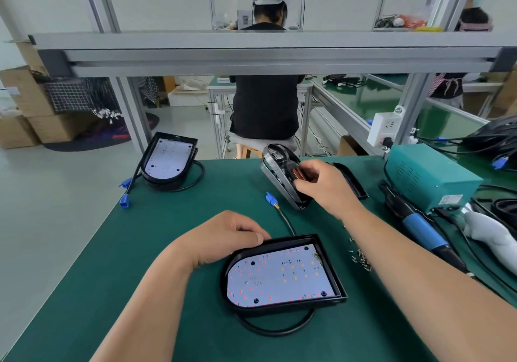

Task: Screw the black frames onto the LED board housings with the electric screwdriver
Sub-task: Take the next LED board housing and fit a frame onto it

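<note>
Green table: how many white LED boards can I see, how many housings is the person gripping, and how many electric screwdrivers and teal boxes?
White LED boards: 2, one near, one far left
Housing gripped in the right hand: 1
Electric screwdriver: 1
Teal box: 1
Total: 5

Green bench mat [84,291] under everything. Beyond the fingers [306,178] of the right hand [327,188], an aluminium extrusion crossbeam [251,54] spans the full width. Below it a person in a black shirt [264,104] sits on a stool, back turned. Far left of the fingers: grey floor [42,194], stacked cardboard boxes [25,115]. To their right: white socket block [387,128] on a post, second green bench [386,98]. Pale walls, even light.
</note>
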{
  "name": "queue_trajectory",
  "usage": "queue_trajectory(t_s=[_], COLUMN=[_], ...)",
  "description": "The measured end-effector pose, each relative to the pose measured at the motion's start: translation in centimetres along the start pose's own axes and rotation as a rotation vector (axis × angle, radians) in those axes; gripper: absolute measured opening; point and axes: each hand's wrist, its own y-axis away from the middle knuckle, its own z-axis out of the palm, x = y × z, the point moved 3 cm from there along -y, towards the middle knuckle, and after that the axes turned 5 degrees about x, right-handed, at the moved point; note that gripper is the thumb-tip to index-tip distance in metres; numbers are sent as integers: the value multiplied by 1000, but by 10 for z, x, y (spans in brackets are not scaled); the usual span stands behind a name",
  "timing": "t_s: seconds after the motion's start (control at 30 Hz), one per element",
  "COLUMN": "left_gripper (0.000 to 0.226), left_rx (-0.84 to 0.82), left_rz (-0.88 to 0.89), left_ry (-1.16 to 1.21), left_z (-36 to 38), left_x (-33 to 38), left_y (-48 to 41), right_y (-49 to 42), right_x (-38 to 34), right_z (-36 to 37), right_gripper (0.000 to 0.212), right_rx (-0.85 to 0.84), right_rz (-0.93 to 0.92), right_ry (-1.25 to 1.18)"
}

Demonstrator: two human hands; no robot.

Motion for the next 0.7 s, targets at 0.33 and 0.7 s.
queue_trajectory(t_s=[0.33,0.7], left_gripper=[19,20], left_rx=[16,-2], left_rz=[-10,-8], left_ry=[-4,10], left_z=[3,3], left_x=[0,-1], left_y=[-1,-1], right_y=[-2,-7], right_x=[-18,-29], right_z=[23,21], right_gripper=[49,22], right_rx=[13,49], right_rz=[-132,-166], right_ry=[372,401])
